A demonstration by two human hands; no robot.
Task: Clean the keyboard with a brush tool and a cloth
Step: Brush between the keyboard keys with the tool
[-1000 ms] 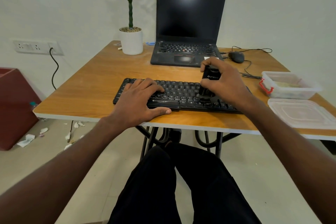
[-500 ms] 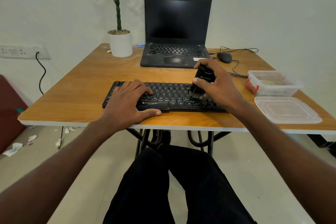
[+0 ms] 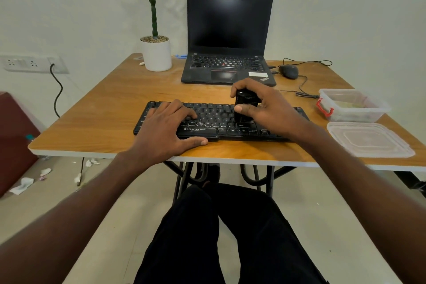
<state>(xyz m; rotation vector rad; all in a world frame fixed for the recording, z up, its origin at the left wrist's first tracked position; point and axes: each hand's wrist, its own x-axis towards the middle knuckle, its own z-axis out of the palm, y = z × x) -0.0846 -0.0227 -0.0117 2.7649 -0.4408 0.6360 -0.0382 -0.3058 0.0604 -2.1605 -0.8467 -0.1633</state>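
Black keyboard lies near the table's front edge. Your left hand lies flat, fingers spread, steadying its left half; your right hand grips the brush upright on its right keys.

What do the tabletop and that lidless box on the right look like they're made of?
The tabletop looks like wood or wood-grain laminate: orange-brown streaks, slight sheen, pale white edge; which one is unclear. The box and the lid lying beside it look like clear, slightly cloudy plastic, since the table shows through; the box has a red clip.
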